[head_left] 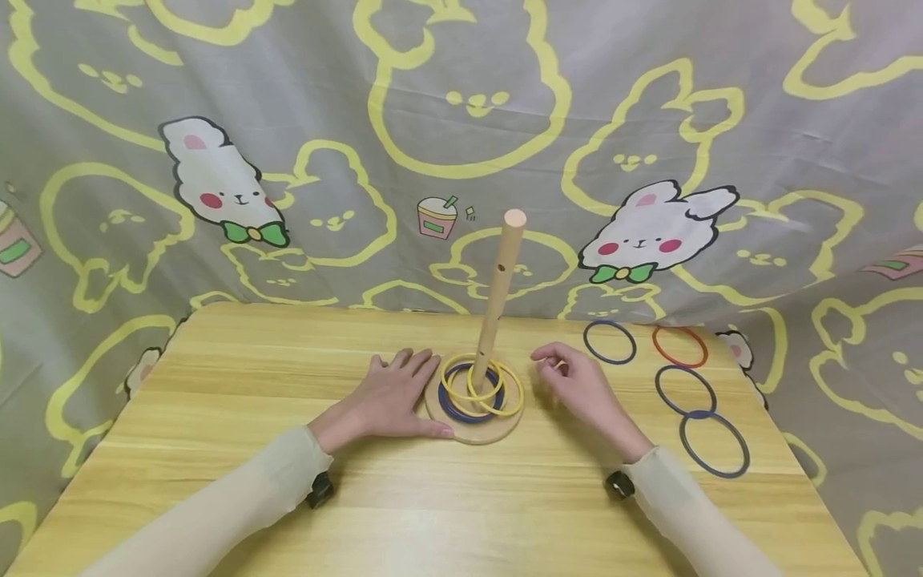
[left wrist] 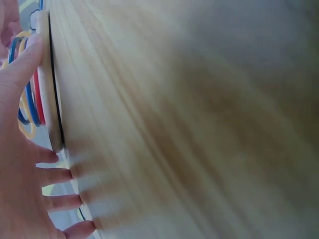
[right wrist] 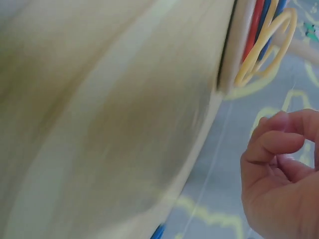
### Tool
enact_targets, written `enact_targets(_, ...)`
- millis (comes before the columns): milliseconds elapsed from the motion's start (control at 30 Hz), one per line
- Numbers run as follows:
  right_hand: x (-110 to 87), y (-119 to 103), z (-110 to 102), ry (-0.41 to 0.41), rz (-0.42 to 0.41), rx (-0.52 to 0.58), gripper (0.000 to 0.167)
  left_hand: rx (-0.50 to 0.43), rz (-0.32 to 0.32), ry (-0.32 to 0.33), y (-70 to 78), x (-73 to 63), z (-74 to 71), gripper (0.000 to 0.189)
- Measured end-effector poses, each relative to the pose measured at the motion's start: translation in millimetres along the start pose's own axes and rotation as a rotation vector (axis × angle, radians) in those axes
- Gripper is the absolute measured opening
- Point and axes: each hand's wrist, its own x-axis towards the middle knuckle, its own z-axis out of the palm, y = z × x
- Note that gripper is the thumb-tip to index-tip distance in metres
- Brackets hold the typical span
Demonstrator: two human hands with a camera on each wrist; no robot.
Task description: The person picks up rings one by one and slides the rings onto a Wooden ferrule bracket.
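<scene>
A round wooden base [head_left: 485,437] stands on the table with an upright wooden post [head_left: 499,296] that leans to the right in the head view. Around the post lie yellow rings [head_left: 521,393] and dark blue rings [head_left: 460,413], the yellow ones tilted on top. Low in the stack, a red ring [left wrist: 38,99] shows in the left wrist view. My left hand [head_left: 385,402] rests against the base's left side, fingers spread and straight, thumb on its front rim. To the right of the base, my right hand [head_left: 582,391] hovers with loosely curled fingers and holds nothing.
On the right of the wooden table [head_left: 238,497] lie a blue ring [head_left: 614,362] at the back, a red ring [head_left: 689,366] beside it, and two overlapping dark blue rings, the nearer ring [head_left: 721,474] towards me. A patterned curtain [head_left: 324,88] hangs behind the table.
</scene>
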Motion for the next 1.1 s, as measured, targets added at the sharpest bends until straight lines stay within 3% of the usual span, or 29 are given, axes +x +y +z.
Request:
enact_targets(300,5.5,30,-51,0.108,0.041,-0.194,0.034,-0.025,0.006,0.000,-1.2,-1.0,-0.9,0.125)
enact_targets(600,10.4,48,-85,-0.081,0.102,-0.380,0.052,-0.033,0.003,-0.025,-5.5,-0.2,0.6,0.125)
enact_targets(800,9.2,56,-88,-0.088,0.056,-0.499,0.041,-0.035,0.012,-0.040,-4.4,-1.4,-2.1,0.123)
enact_targets(933,10.3,57,-85,-0.113,0.032,-0.530,0.024,-0.029,0.015,-0.034,-4.9,-1.7,-2.9,0.122)
enact_targets(1100,5.6,52,-81,-0.165,0.055,-0.554,0.009,-0.026,0.018,-0.035,-4.4,-2.2,-4.7,0.121)
